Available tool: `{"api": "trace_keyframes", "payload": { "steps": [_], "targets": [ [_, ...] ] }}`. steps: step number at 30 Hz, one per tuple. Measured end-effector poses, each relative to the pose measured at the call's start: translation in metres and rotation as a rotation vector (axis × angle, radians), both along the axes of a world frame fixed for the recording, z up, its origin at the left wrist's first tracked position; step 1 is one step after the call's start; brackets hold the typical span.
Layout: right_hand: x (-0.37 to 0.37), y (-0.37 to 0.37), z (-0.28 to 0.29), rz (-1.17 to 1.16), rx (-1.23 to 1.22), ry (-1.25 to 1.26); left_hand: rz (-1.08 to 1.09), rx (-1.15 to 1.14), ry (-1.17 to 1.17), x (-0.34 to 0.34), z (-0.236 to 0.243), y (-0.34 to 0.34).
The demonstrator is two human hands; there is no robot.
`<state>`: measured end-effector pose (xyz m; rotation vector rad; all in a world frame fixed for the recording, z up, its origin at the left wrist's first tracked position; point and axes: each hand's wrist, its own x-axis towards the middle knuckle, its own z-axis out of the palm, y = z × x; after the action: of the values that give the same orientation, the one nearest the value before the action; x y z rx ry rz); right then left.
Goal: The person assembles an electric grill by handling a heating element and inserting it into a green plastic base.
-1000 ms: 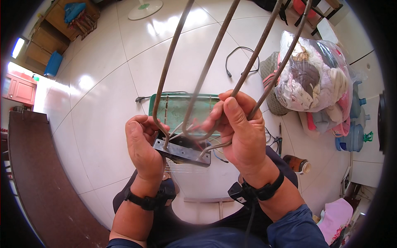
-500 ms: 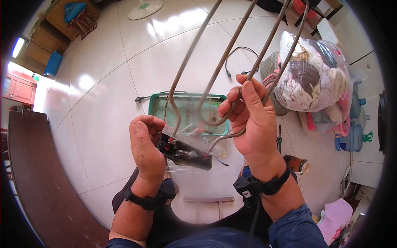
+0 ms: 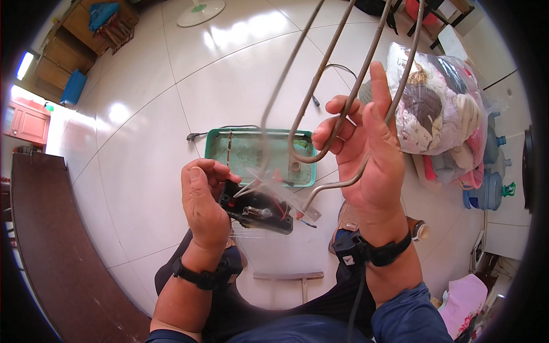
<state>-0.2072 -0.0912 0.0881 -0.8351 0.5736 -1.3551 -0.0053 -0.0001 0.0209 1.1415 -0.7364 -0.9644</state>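
Note:
My left hand (image 3: 201, 197) grips the left end of a black plastic housing (image 3: 264, 214) with its open side up; red wires and small metal parts show inside. My right hand (image 3: 372, 168) holds a long bent metal heating element (image 3: 303, 159), fingers curled around its tubes and index finger stretched upward. The element's tubes run up past the top of the view. Its left leg, blurred, reaches down to the housing; the right leg ends beside the housing's right end. A clear plate (image 3: 286, 193) sits between the tube ends, over the housing. Several thin wires hang below it.
A green tray (image 3: 246, 151) lies on the tiled floor beyond the housing, a black plug (image 3: 194, 137) beside it. At right are a clear bag of clothes (image 3: 440, 108), water jugs (image 3: 492, 188) and a brown jar (image 3: 418, 229). A dark wooden bench (image 3: 63, 251) stands at left.
My right hand has moved to the right with the heating element, and its index finger has straightened. The clear plate has shifted and tilted with the tubes. My left hand and the housing stay nearly still.

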Motion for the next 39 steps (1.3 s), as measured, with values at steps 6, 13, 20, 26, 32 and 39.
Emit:
{"api": "trace_keyframes", "payload": {
  "steps": [6, 13, 20, 26, 32, 39],
  "targets": [
    [-0.009, -0.005, 0.002, 0.043, -0.082, 0.017, -0.015, 0.023, -0.029, -0.001, -0.001, 0.001],
    [-0.019, -0.013, 0.006, -0.082, -0.066, -0.018, -0.029, 0.038, -0.039, -0.004, -0.004, 0.001],
    [-0.013, -0.008, 0.006, -0.073, 0.045, 0.037, -0.039, 0.039, -0.067, -0.005, -0.005, 0.002],
    [0.006, 0.0, -0.014, -0.036, 0.032, 0.07, -0.072, 0.072, -0.086, -0.012, -0.006, 0.002],
    [0.019, 0.005, -0.023, -0.07, 0.163, 0.244, -0.068, 0.095, -0.133, -0.013, -0.007, 0.003],
    [0.034, 0.007, -0.035, -0.093, 0.201, 0.393, -0.12, 0.105, -0.15, -0.02, -0.01, 0.01]
  ]
}}
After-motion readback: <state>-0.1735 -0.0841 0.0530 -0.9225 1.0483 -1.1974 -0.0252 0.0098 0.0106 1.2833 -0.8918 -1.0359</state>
